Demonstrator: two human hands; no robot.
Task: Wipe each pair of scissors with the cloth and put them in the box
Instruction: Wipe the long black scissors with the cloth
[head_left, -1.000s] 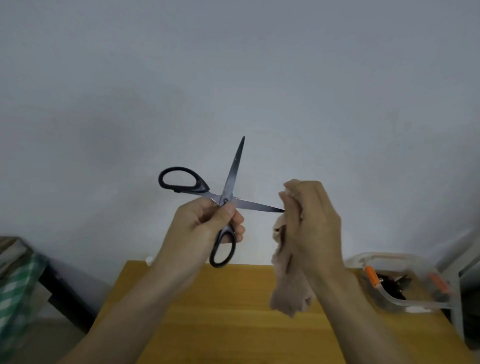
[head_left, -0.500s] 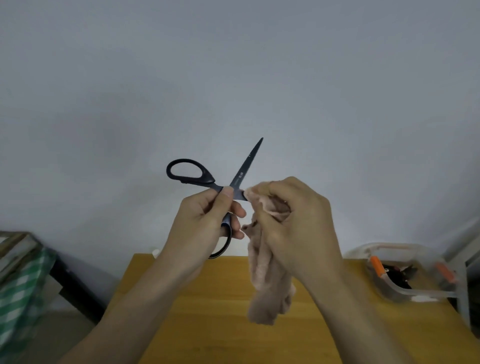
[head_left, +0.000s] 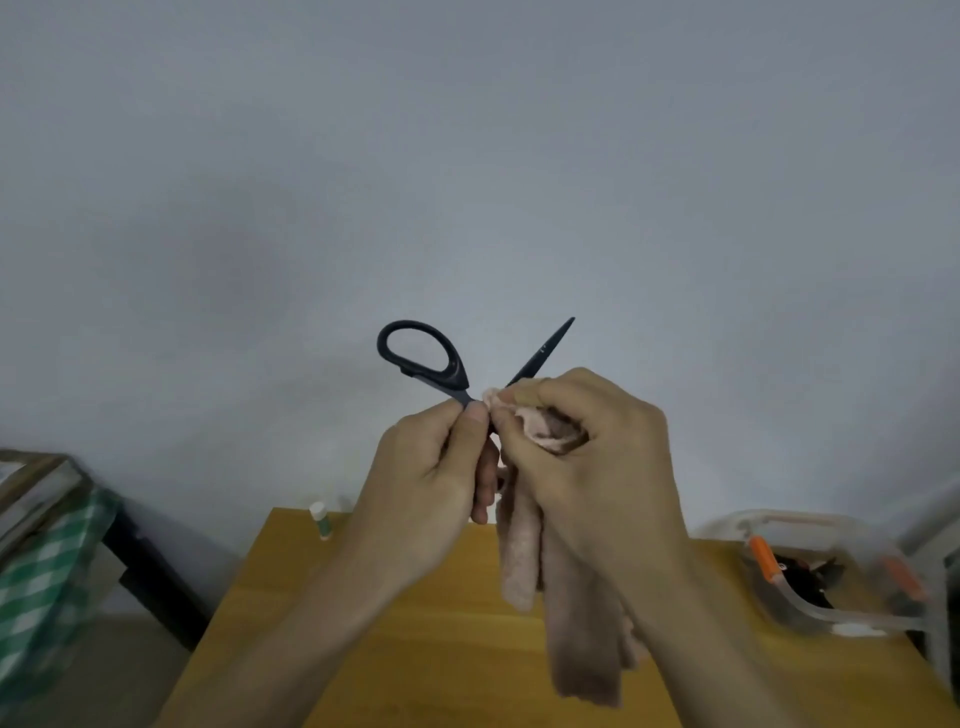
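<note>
A wooden table (head_left: 415, 649) with a yellow-orange top fills the lower part of the view, seen from its near side. At its far left edge stands a small white tube (head_left: 320, 519) with a greenish band. On the right side sits a clear plastic box (head_left: 831, 618) with orange clips, and dark things lie inside it, too blurred to tell apart.

- No text, label, brand or number can be read anywhere in the view.
- The raised blade of the scissors (head_left: 540, 358) carries a small pale mark near its middle, too small and blurred to make out as letters or digits.
</note>
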